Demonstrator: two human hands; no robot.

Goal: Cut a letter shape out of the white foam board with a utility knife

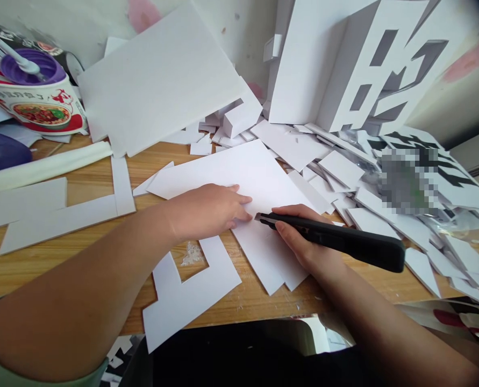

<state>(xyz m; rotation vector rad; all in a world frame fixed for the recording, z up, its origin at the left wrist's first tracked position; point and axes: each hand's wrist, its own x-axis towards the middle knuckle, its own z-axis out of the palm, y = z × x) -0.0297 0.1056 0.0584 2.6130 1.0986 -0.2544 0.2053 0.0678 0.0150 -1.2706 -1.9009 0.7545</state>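
My left hand lies with fingers spread on a white foam board sheet, pressing near its middle. A black utility knife is gripped in my right hand; its short blade is out and points left, just right of my left fingertips, close to the board. Whether the blade touches the board, I cannot tell. Under and beside the sheet are more white pieces, and a notched cut-out board extends over the table's front edge.
White offcuts pile up on the right. Behind them stands a white board model with window openings. A large board leans at the back. An instant-noodle tub and a pale roll are on the left of the wooden table.
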